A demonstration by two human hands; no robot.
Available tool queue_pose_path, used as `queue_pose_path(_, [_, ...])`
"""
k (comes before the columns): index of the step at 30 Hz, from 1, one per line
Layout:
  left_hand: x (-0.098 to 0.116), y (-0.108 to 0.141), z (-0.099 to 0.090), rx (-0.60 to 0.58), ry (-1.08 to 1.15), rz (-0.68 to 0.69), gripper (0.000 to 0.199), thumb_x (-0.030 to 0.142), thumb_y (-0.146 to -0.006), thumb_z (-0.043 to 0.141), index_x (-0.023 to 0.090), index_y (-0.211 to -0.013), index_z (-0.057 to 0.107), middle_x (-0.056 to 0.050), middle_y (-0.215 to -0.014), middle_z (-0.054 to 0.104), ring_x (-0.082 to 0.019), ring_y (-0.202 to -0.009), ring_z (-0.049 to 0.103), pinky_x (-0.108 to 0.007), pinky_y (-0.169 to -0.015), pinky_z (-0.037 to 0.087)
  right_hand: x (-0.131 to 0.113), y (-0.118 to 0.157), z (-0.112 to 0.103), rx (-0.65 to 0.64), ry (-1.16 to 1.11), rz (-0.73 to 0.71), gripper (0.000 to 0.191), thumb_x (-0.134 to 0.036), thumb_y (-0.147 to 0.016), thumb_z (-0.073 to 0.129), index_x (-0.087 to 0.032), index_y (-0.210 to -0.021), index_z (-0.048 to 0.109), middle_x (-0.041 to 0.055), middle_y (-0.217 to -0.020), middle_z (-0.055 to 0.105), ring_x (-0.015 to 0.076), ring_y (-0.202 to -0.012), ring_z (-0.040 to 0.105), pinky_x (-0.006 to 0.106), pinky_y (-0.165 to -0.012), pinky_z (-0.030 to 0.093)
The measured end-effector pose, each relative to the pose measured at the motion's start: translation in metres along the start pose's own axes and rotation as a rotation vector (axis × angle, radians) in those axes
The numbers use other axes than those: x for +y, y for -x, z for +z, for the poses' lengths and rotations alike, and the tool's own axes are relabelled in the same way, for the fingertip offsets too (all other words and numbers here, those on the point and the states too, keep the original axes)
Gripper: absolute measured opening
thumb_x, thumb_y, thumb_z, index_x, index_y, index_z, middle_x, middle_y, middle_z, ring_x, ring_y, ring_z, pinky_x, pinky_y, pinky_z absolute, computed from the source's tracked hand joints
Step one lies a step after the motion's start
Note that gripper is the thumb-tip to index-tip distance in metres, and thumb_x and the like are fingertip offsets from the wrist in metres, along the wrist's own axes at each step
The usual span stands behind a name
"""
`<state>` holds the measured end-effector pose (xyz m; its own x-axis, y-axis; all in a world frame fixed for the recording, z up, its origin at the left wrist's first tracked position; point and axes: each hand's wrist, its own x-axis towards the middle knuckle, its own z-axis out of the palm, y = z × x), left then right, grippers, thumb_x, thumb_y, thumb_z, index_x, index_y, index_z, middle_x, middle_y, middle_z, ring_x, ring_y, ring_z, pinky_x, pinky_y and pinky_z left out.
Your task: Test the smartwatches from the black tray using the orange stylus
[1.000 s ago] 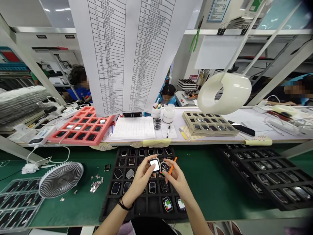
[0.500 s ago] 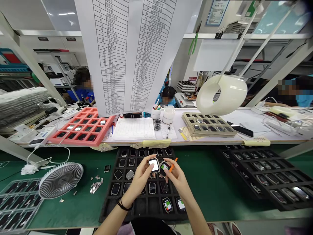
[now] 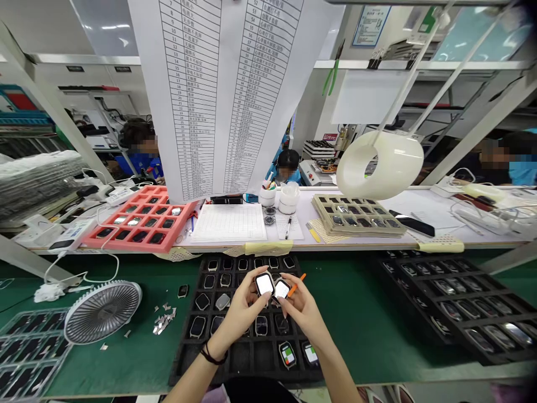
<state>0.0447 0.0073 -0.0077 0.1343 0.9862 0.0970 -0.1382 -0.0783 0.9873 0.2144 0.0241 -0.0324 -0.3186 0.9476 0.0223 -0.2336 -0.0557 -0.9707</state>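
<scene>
My left hand (image 3: 245, 299) is closed around a smartwatch case (image 3: 264, 283) whose screen glows white. Close beside it, my right hand (image 3: 304, 308) grips a second smartwatch case (image 3: 282, 289), also lit white. An orange stick-like tool (image 3: 297, 284) pokes out among the right fingers. Both hands hover over a black foam tray (image 3: 241, 355) with rows of watch cases in its slots. Near its front right corner, a watch with a green and white screen (image 3: 287, 354) lies in a slot, and another lit one (image 3: 311, 352) sits partly behind my right forearm.
A small grey fan (image 3: 103, 312) and silvery scraps (image 3: 163, 321) lie left of the tray. Stacked black trays (image 3: 457, 313) stand at right. The shelf ahead bears a pink tray (image 3: 140, 218) and a beige tray (image 3: 356, 215). A printed sheet (image 3: 230, 101) hangs in front.
The screen of the watch in my right hand has turned from green and white to white. My left thumb has shifted slightly lower and right on its watch.
</scene>
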Motion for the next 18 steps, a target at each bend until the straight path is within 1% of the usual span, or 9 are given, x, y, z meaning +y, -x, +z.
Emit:
queue_pose_path(2, [0.0, -0.001, 0.0, 0.013, -0.011, -0.005, 0.049, 0.039, -0.084, 0.064, 0.02, -0.127, 0.049, -0.008, -0.102, 0.06, -0.015, -0.08, 0.055, -0.023, -0.065, 0.048, 0.0, 0.0, -0.001, 0.013, 0.01, 0.001, 0.043, -0.038, -0.081, 0.068, -0.028, -0.12, 0.053, 0.0046, -0.097, 0.061, 0.0118, -0.06, 0.053, 0.025, -0.052, 0.047])
queue_pose_path(5, [0.003, -0.001, 0.0, 0.04, -0.021, -0.029, 0.044, 0.044, -0.084, 0.061, 0.018, -0.12, 0.055, -0.004, -0.087, 0.059, -0.013, -0.069, 0.052, -0.022, -0.059, 0.048, 0.0, -0.001, -0.001, 0.051, 0.013, 0.001, 0.037, -0.041, -0.083, 0.065, -0.028, -0.117, 0.057, 0.0019, -0.088, 0.059, 0.0109, -0.056, 0.051, 0.025, -0.051, 0.047])
queue_pose_path(7, [0.006, -0.001, 0.0, 0.057, -0.045, -0.058, 0.042, 0.047, -0.085, 0.059, 0.017, -0.114, 0.06, -0.003, -0.081, 0.059, -0.013, -0.064, 0.05, -0.022, -0.054, 0.047, -0.001, -0.001, 0.0, 0.073, 0.007, 0.008, 0.036, -0.043, -0.084, 0.064, -0.027, -0.115, 0.059, 0.0011, -0.083, 0.057, 0.0118, -0.056, 0.052, 0.025, -0.049, 0.046])
queue_pose_path(9, [0.008, 0.0, 0.0, 0.067, -0.083, -0.077, 0.04, 0.049, -0.086, 0.056, 0.017, -0.107, 0.064, -0.004, -0.082, 0.061, -0.013, -0.063, 0.05, -0.021, -0.051, 0.045, -0.002, -0.001, 0.0, 0.089, 0.003, 0.019, 0.036, -0.045, -0.084, 0.063, -0.026, -0.114, 0.06, 0.001, -0.08, 0.057, 0.0131, -0.058, 0.054, 0.024, -0.048, 0.045])
queue_pose_path(12, [0.012, 0.0, 0.0, 0.079, -0.149, -0.06, 0.035, 0.048, -0.088, 0.053, 0.018, -0.101, 0.068, -0.005, -0.087, 0.065, -0.013, -0.066, 0.052, -0.02, -0.053, 0.044, -0.003, 0.0, 0.0, 0.108, -0.002, 0.034, 0.035, -0.047, -0.084, 0.062, -0.024, -0.11, 0.063, 0.0012, -0.078, 0.058, 0.0138, -0.057, 0.056, 0.024, -0.047, 0.043])
queue_pose_path(15, [0.013, 0.001, 0.001, 0.086, -0.17, -0.055, 0.033, 0.046, -0.089, 0.053, 0.019, -0.099, 0.069, -0.005, -0.085, 0.065, -0.013, -0.066, 0.052, -0.019, -0.053, 0.042, -0.004, 0.0, 0.0, 0.124, -0.007, 0.041, 0.033, -0.047, -0.083, 0.063, -0.024, -0.107, 0.064, 0.0006, -0.077, 0.059, 0.0128, -0.055, 0.056, 0.024, -0.047, 0.043])
queue_pose_path(18, [0.014, 0.001, 0.002, 0.081, -0.14, -0.089, 0.034, 0.047, -0.089, 0.052, 0.02, -0.101, 0.069, -0.005, -0.086, 0.064, -0.013, -0.067, 0.053, -0.019, -0.051, 0.041, -0.004, 0.0, 0.0, 0.12, -0.012, 0.041, 0.033, -0.047, -0.083, 0.063, -0.024, -0.107, 0.064, 0.0008, -0.078, 0.059, 0.0126, -0.055, 0.055, 0.024, -0.047, 0.043])
